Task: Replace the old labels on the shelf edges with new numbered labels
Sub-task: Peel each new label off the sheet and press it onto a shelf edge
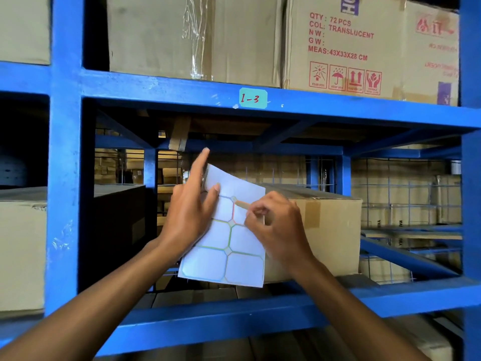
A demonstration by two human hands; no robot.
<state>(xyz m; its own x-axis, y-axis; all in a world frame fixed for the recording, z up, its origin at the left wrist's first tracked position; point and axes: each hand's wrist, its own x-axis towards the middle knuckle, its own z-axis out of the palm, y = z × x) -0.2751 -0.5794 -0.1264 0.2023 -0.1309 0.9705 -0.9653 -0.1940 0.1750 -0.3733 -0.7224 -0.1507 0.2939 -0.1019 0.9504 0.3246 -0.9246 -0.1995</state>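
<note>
The left hand [191, 217] holds the white paper sheet of blank stickers [226, 246] with coloured outlines, thumb on the front and index finger raised free, so the sheet stays flat for peeling. The right hand [273, 222] is closed in a pinch on the corner of one red-edged sticker [240, 204] (it seems half lifted). Above, on the glossy blue metal shelf edge [338, 105], sits the pale green label "1-3" [253, 98], written in red. A taped brown cardboard box [335, 230] stands behind the hands
</note>
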